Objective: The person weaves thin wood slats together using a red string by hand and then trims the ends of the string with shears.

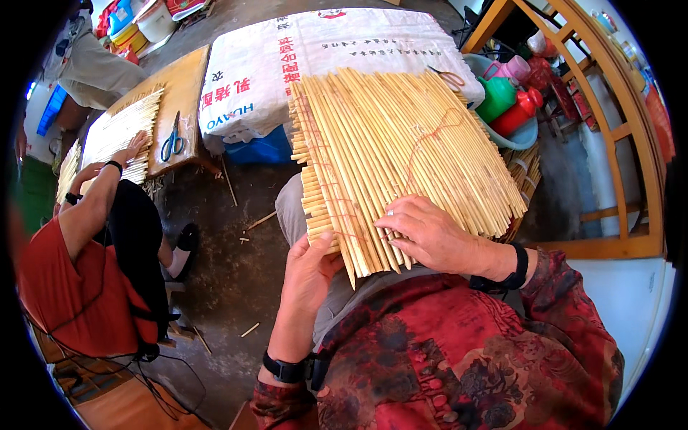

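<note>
My left hand is closed on the near left corner of the stick mat. My right hand is half curled upon its near side; whether it pinches the red thread, I cannot tell. The mat extends over the near edge of the covered table, scissors near its right edge.

To your left, blue-handled scissors by right edge of wooden table; to your right, red jug inside basin.
</note>
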The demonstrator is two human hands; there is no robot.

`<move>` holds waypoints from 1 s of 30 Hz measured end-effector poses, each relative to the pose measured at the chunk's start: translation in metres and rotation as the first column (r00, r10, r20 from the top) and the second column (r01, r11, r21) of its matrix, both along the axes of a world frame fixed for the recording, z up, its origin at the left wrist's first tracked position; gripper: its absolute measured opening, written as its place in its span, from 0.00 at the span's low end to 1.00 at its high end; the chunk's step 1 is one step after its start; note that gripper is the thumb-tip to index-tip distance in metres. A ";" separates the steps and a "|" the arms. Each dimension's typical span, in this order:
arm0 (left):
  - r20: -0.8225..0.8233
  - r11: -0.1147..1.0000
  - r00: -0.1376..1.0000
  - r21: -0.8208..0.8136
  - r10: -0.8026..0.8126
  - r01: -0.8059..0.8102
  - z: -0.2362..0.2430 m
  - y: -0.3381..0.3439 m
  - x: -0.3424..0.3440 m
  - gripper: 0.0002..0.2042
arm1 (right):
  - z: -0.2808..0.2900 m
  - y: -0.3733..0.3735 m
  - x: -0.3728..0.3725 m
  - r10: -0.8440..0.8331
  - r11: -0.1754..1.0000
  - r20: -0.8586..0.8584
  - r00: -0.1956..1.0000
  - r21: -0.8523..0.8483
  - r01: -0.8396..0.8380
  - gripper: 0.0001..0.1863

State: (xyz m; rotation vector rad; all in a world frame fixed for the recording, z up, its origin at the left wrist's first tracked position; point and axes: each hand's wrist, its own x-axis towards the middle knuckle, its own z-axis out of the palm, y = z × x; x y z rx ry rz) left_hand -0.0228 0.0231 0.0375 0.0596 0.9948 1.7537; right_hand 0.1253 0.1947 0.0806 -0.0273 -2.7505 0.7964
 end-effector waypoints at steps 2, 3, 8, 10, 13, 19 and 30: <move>-0.006 1.000 1.000 0.007 0.013 -0.012 -0.002 0.003 0.001 0.13 | 0.002 -0.001 -0.002 0.005 0.999 0.008 1.000 0.038 -0.006 0.17; -0.009 1.000 1.000 0.011 0.019 -0.019 -0.003 0.003 0.002 0.12 | 0.003 -0.001 -0.003 0.008 0.998 0.013 1.000 0.057 -0.009 0.17; -0.049 1.000 0.999 0.001 -0.018 0.019 -0.006 0.000 0.003 0.13 | 0.002 -0.001 0.000 0.017 0.999 0.027 0.999 0.043 -0.018 0.14; -0.065 0.999 0.997 -0.013 -0.040 0.040 -0.003 -0.002 0.006 0.13 | 0.000 0.003 0.006 0.033 0.999 0.014 0.999 -0.028 -0.033 0.14; -0.075 0.999 0.996 -0.009 -0.046 0.045 -0.005 -0.005 0.008 0.14 | -0.004 0.009 0.017 -0.030 0.994 0.054 0.998 -0.107 0.036 0.15; -0.067 1.000 0.998 -0.015 -0.013 0.012 -0.009 -0.006 0.010 0.13 | -0.011 0.014 0.029 -0.059 0.990 0.006 0.998 0.125 0.058 0.18; -0.076 0.998 0.995 -0.001 0.057 -0.057 -0.015 -0.004 0.012 0.14 | -0.008 0.034 0.014 0.046 0.924 -0.073 0.996 0.383 -0.015 0.17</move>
